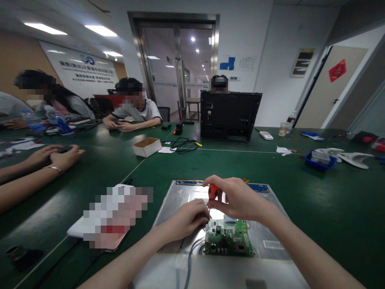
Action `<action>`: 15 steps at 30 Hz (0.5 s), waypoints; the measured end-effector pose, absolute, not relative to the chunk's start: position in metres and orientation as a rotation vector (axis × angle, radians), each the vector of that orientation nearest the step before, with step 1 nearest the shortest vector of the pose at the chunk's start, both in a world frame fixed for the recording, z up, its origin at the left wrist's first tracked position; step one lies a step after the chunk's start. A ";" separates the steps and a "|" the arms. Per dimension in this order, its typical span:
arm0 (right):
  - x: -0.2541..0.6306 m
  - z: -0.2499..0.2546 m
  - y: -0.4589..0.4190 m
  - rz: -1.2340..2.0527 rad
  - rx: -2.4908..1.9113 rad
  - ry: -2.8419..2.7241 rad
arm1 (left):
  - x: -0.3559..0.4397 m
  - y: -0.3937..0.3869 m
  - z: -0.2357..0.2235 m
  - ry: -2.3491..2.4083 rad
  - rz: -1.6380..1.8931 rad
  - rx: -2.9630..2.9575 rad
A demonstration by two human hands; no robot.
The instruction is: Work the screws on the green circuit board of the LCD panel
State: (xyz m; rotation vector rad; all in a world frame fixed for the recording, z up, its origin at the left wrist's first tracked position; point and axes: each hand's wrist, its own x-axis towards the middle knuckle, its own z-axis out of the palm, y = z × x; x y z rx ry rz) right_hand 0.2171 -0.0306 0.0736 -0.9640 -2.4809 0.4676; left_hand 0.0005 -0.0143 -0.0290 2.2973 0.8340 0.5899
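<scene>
Leftmost, co-worker's hands [55,155]: resting together on the green table [315,200], well left of the metal panel [180,200]; a bracelet on one wrist
Blurred item [112,218]: flat, just left of the metal panel; contents cannot be told
Cardboard box [146,146]: small and open, beyond the metal panel to its left; black cables [183,144] lie just right of it
Left hand [188,218]: on the metal panel's middle, fingers curled narrow at the circuit board's top left corner; what they pinch cannot be told
Screwdriver [213,192]: orange handle, upright above the metal panel; tip hidden behind the hands
Right hand [237,198]: fingers closed round the screwdriver handle, touching the left hand
Circuit board [228,237]: green, lying on the metal panel; grey wires [192,251] leave its left edge
Black monitor back [230,116]: standing beyond the metal panel, hiding most of a seated person
Blue tray [320,160]: far right of the metal panel; white parts beside it
Room: glass doors behind; ceiling lights on; other people seated at left
</scene>
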 end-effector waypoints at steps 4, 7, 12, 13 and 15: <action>0.218 0.074 -0.031 0.443 -0.959 -2.485 | 0.000 -0.014 -0.028 0.814 0.600 2.287; 0.216 0.073 -0.030 0.399 -0.986 -2.488 | 0.000 -0.014 -0.026 0.805 0.603 2.276; 0.214 0.070 -0.030 0.292 -1.036 -2.505 | -0.001 -0.016 -0.026 0.817 0.590 2.269; 0.214 0.069 -0.030 0.279 -1.028 -2.505 | -0.001 -0.016 -0.026 0.820 0.591 2.271; 0.214 0.068 -0.029 0.261 -1.000 -2.503 | -0.001 -0.015 -0.028 0.825 0.594 2.277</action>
